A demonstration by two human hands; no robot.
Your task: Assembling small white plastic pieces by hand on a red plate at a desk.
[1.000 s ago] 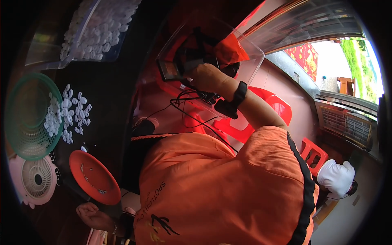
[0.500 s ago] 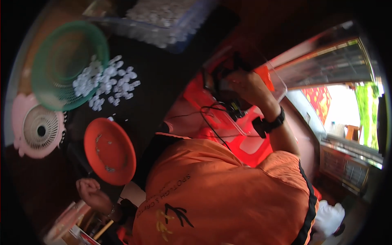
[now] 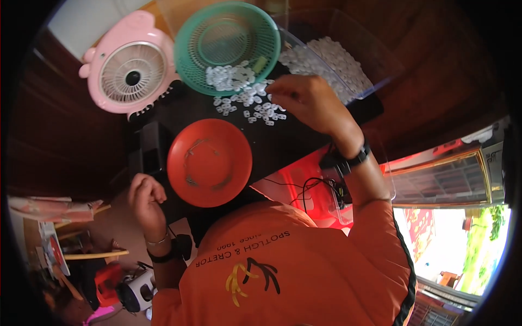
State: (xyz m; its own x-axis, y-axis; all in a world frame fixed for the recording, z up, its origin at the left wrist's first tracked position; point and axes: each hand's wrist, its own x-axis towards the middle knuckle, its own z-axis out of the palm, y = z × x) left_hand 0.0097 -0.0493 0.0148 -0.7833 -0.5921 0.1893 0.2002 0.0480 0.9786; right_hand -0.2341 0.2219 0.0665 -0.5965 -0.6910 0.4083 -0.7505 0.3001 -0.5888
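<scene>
Looks partway, no finished pile identifiable. Yet to handle, presumably: small white pieces loose on dark counter, plus plenty in clear bin at far right. Maybe already handled: pieces heaped in near side of green basket. On orange-red plate, only thin bits; can't tell if done or waiting. With right hand over loose pieces, fingers bent and bunched; can't tell if pinching any. With left hand just beside plate's left edge, fingers loosely curled; hold unclear.
</scene>
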